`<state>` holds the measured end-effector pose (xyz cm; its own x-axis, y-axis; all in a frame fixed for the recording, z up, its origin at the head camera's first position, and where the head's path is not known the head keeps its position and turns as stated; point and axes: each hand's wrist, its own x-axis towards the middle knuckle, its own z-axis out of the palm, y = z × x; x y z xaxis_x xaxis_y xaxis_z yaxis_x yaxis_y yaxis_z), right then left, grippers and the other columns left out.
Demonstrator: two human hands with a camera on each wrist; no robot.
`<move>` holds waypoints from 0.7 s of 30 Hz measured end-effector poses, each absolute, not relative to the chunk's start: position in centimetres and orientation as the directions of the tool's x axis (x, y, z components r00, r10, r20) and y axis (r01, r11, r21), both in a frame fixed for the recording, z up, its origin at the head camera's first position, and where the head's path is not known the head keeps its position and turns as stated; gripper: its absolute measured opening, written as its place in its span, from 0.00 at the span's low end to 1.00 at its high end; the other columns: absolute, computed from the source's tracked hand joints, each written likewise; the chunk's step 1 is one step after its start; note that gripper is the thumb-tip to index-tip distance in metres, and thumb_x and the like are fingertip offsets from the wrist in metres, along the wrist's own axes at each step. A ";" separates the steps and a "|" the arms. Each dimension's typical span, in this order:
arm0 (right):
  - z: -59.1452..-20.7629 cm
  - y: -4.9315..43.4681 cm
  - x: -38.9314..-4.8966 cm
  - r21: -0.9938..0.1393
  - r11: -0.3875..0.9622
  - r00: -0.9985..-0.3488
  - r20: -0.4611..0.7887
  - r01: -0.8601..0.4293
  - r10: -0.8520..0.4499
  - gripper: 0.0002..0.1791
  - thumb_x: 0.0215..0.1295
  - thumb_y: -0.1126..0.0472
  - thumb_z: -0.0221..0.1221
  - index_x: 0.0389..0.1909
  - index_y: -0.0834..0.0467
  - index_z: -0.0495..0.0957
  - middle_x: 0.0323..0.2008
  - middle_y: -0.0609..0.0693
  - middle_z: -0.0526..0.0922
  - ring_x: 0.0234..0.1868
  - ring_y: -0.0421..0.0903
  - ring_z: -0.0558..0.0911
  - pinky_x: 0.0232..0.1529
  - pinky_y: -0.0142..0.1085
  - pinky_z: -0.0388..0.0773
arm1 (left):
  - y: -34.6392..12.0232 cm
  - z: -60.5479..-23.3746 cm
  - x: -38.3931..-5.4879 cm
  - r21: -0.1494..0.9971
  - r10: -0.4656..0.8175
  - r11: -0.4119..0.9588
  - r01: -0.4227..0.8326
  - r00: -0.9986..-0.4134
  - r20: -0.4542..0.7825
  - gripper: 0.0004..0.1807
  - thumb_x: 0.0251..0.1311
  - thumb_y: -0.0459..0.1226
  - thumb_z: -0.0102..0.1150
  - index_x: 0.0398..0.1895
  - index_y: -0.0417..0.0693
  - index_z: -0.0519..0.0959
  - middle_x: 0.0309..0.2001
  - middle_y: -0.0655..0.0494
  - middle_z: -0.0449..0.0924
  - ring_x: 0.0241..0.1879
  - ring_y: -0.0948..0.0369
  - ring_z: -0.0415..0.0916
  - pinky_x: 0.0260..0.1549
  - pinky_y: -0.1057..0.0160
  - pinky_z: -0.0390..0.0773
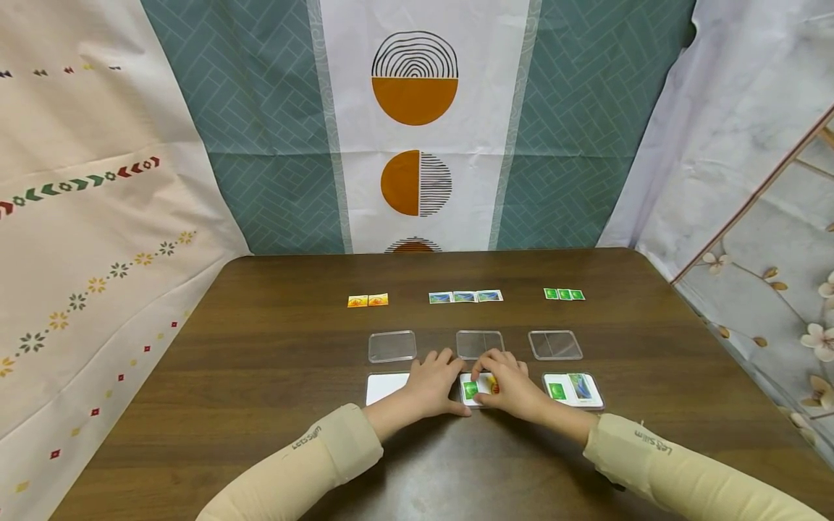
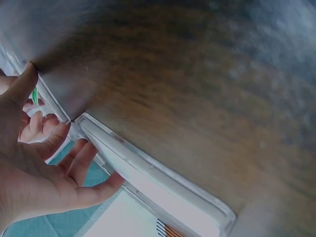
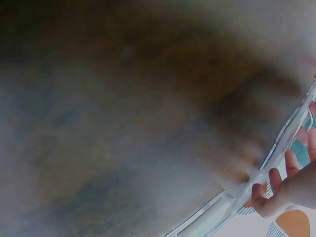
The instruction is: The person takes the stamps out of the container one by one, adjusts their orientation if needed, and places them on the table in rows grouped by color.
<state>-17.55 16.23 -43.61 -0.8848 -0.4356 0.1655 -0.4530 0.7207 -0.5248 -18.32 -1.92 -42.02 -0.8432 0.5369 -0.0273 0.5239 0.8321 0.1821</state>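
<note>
My left hand (image 1: 430, 383) lies between the left clear case (image 1: 386, 387) with its white card and the middle case (image 1: 465, 403). Its fingers are spread, and its thumb is at the middle case's near left corner. Over the right part of that middle case bends my right hand (image 1: 515, 387), thumb and forefinger apart above the card. A green picture piece (image 1: 470, 391) shows on this card's left side. An orange picture piece (image 1: 493, 384) lies between the right thumb and forefinger, partly hidden by the hand. Both wrist views show the hands at the cases' edges, the right one blurred.
Beyond the hands lie three clear lids, left (image 1: 392, 346), middle (image 1: 480, 343) and right (image 1: 555, 345). The right case (image 1: 573, 391) holds a card with green and blue pieces. Farther back are orange pieces (image 1: 368, 300), blue pieces (image 1: 465, 297) and green pieces (image 1: 564, 294).
</note>
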 end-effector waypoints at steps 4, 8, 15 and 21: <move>-43.7 16.2 -17.3 -0.533 0.716 -0.888 0.187 -0.450 -0.419 0.16 0.46 0.63 0.71 0.33 0.50 0.73 0.42 0.47 0.73 0.46 0.49 0.68 0.43 0.47 0.58 | -1.9 -42.0 -18.3 0.176 0.536 0.833 0.524 -0.844 -0.027 0.38 0.40 0.61 0.69 0.54 0.54 0.73 0.52 0.55 0.71 0.49 0.55 0.70 0.44 0.47 0.73; -43.8 16.1 -17.2 -0.533 0.718 -0.891 0.200 -0.449 -0.409 0.18 0.45 0.63 0.71 0.32 0.50 0.72 0.37 0.44 0.72 0.42 0.45 0.67 0.40 0.40 0.55 | -1.9 -42.1 -18.3 0.168 0.537 0.833 0.527 -0.843 -0.024 0.38 0.40 0.61 0.69 0.54 0.54 0.74 0.52 0.54 0.71 0.48 0.55 0.70 0.43 0.48 0.74; -43.7 15.9 -17.1 -0.539 0.712 -0.890 0.202 -0.450 -0.409 0.18 0.45 0.64 0.71 0.31 0.51 0.71 0.27 0.41 0.72 0.36 0.41 0.68 0.36 0.37 0.52 | -1.8 -42.1 -18.3 0.157 0.542 0.831 0.534 -0.840 -0.013 0.38 0.40 0.61 0.69 0.53 0.53 0.74 0.51 0.54 0.71 0.47 0.55 0.70 0.42 0.48 0.74; -43.7 15.8 -17.1 -0.574 0.683 -0.887 0.199 -0.451 -0.417 0.17 0.45 0.66 0.69 0.31 0.51 0.70 0.23 0.41 0.73 0.29 0.35 0.67 0.36 0.37 0.53 | -1.8 -42.1 -18.3 0.155 0.544 0.830 0.537 -0.839 -0.008 0.37 0.39 0.61 0.70 0.52 0.52 0.74 0.50 0.54 0.71 0.47 0.56 0.70 0.41 0.49 0.74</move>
